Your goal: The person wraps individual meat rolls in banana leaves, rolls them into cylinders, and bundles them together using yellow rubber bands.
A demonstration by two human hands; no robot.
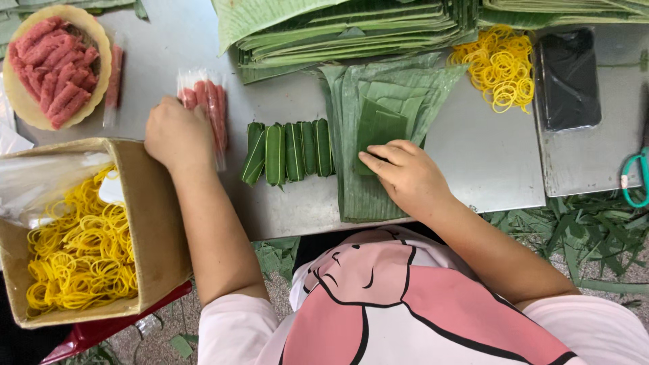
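Note:
My left hand (177,132) rests on a small pile of pink meat sticks in clear wrappers (211,107), fingers curled over them. My right hand (404,173) lies flat on a stack of cut banana leaf pieces (378,122), fingertips on the small dark green top piece. Between the hands, several leaf-wrapped green rolls (289,151) lie side by side on the metal table (487,155).
A round basket of pink meat sticks (53,67) sits far left. A cardboard box of yellow rubber bands (81,250) is by my left arm. More yellow bands (501,66), a black phone (569,80), teal scissors (635,177) and leaf stacks (351,27) lie beyond.

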